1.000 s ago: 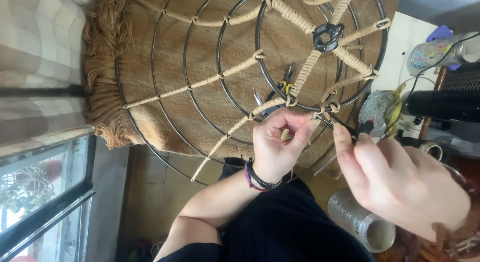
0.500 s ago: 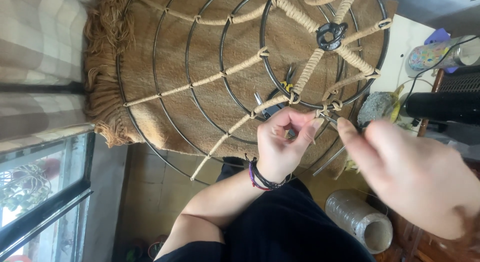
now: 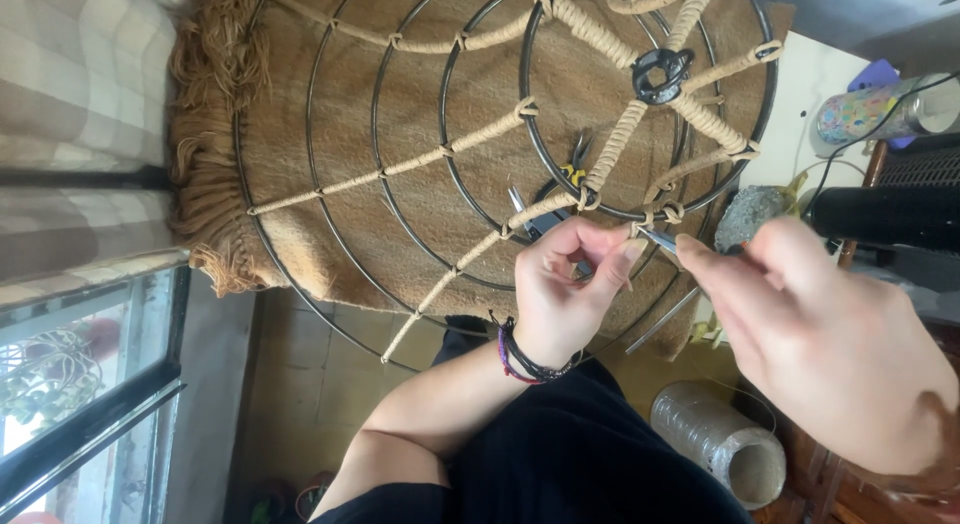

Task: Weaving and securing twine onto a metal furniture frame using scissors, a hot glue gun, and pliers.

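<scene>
A round wire frame (image 3: 345,184) of concentric rings, with jute-wrapped spokes (image 3: 610,149) meeting at a black hub (image 3: 660,72), lies on a fringed burlap mat (image 3: 215,174). My left hand (image 3: 560,294), with dark bracelets at the wrist, pinches the jute twine end where a spoke crosses a ring. My right hand (image 3: 820,344), close to the camera, holds a thin metal tool (image 3: 658,240) whose tip points at the same knot, right beside my left fingertips.
Pliers with yellow grips (image 3: 577,164) and another metal tool (image 3: 528,216) lie under the rings on the mat. A spool of pale cord (image 3: 720,444) sits by my dark-clothed lap. A patterned tin (image 3: 870,109) and a black cylinder (image 3: 880,216) are at the right, a window (image 3: 80,384) at the left.
My left fingers have stretched out toward the knot and pinched the twine. My right hand has shifted slightly, keeping the tool tip at the knot. The frame has stayed in place.
</scene>
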